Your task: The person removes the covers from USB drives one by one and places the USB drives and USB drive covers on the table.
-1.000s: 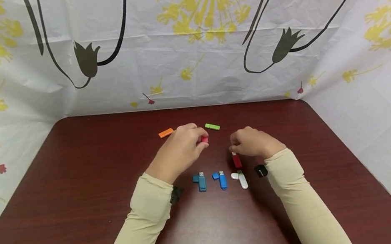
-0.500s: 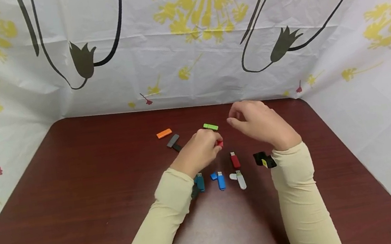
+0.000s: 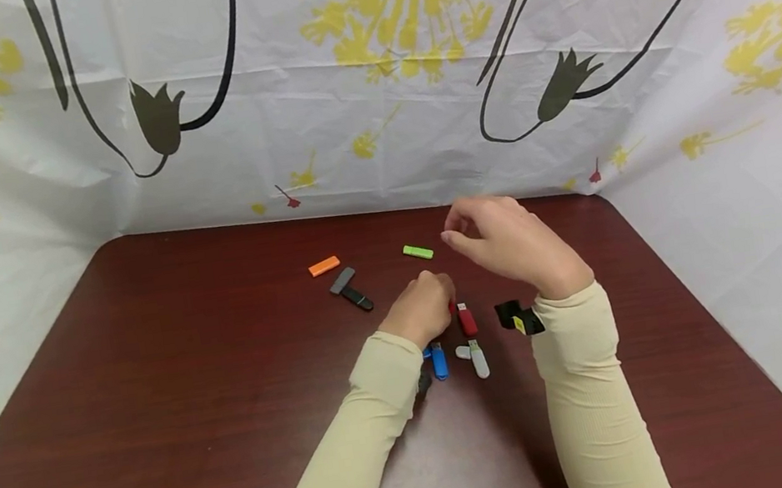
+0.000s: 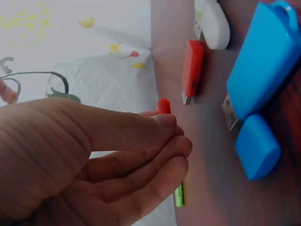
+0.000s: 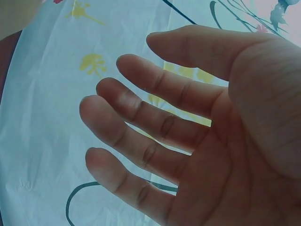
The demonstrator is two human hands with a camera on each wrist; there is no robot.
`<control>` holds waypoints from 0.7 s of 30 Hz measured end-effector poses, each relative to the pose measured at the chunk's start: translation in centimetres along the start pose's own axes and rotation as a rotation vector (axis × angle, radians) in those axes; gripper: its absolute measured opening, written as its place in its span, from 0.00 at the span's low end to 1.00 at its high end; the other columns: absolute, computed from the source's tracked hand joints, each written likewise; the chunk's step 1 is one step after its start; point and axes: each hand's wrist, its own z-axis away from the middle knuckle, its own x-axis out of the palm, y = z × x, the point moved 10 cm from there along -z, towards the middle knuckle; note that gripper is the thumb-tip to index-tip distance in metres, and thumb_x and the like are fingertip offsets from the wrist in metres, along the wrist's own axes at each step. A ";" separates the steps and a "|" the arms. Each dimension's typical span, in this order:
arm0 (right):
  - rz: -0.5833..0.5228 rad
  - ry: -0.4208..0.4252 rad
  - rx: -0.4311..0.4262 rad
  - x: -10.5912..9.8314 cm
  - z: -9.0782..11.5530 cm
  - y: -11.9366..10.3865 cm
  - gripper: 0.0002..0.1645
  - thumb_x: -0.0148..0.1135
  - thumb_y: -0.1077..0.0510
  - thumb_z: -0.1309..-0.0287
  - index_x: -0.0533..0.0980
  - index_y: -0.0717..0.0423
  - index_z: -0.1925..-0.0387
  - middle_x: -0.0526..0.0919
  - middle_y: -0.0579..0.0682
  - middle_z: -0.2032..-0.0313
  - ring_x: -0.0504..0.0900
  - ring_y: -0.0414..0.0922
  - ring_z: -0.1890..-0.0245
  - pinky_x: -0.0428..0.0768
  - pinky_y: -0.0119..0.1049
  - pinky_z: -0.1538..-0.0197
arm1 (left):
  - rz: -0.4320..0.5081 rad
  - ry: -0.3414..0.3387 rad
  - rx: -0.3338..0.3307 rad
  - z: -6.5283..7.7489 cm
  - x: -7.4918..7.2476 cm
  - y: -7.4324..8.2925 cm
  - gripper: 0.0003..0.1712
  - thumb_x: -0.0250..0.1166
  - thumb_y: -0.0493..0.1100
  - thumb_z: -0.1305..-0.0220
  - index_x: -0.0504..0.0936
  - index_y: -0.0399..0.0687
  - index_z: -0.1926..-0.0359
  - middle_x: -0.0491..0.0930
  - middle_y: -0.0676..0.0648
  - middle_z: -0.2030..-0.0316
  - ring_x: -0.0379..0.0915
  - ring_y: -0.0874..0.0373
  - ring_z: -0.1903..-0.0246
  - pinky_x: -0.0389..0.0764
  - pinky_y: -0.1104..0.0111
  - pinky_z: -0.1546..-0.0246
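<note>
My left hand (image 3: 419, 307) pinches a small red cap (image 4: 164, 106) between thumb and forefinger. Just to its right on the table lies the red USB flash drive (image 3: 466, 319), its metal plug bare and pointing away from me. In the left wrist view this red drive is beside the cap, apart from it. My right hand (image 3: 513, 247) hovers farther back on the right, fingers loosely bent, with nothing in them in the right wrist view. A blue USB drive (image 3: 440, 361) lies close below my left hand, its blue cap (image 4: 257, 147) off beside the plug.
A white USB drive (image 3: 479, 360) lies nearer me with its cap off. Farther back are a green drive (image 3: 418, 252), an orange drive (image 3: 324, 267) and a black drive (image 3: 357, 298) by a grey cap (image 3: 342, 280). The teal drive is hidden behind my left arm.
My left hand has moved right and nearer me with the red cap, uncovering the black drive and covering the teal one. My right hand has left the red drive, rising back and right.
</note>
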 end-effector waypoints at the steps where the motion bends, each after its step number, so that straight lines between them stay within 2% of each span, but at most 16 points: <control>1: -0.003 0.000 -0.002 0.0 0.0 0.0 0.08 0.62 0.56 0.24 0.84 0.54 0.53 0.85 0.51 0.64 0.80 0.49 0.65 0.78 0.44 0.58 | 0.005 0.002 -0.001 0.0 0.1 0.0 0.06 0.63 0.30 0.23 0.86 0.39 0.56 0.85 0.42 0.65 0.76 0.58 0.77 0.77 0.71 0.72; 9: -0.001 -0.007 -0.013 0.2 -0.1 -0.2 0.07 0.63 0.56 0.25 0.84 0.54 0.55 0.85 0.50 0.65 0.80 0.49 0.63 0.78 0.44 0.57 | 0.071 0.014 -0.001 -0.3 1.0 -0.4 0.13 0.59 0.26 0.25 0.80 0.43 0.68 0.74 0.47 0.77 0.66 0.58 0.79 0.69 0.70 0.73; 15: -0.004 -0.014 -0.022 0.4 -0.2 -0.3 0.07 0.63 0.56 0.25 0.84 0.54 0.55 0.86 0.50 0.64 0.81 0.48 0.62 0.79 0.44 0.56 | 0.087 0.004 0.008 -0.3 1.3 -0.2 0.13 0.58 0.25 0.24 0.79 0.42 0.67 0.69 0.49 0.78 0.63 0.59 0.79 0.66 0.70 0.74; 21: -0.016 -0.028 -0.016 0.5 -0.2 -0.1 0.07 0.63 0.56 0.24 0.85 0.54 0.55 0.87 0.50 0.62 0.82 0.48 0.60 0.79 0.45 0.54 | 0.089 0.016 0.024 -0.2 1.3 -0.1 0.15 0.58 0.25 0.25 0.77 0.43 0.70 0.69 0.49 0.78 0.63 0.59 0.79 0.65 0.70 0.74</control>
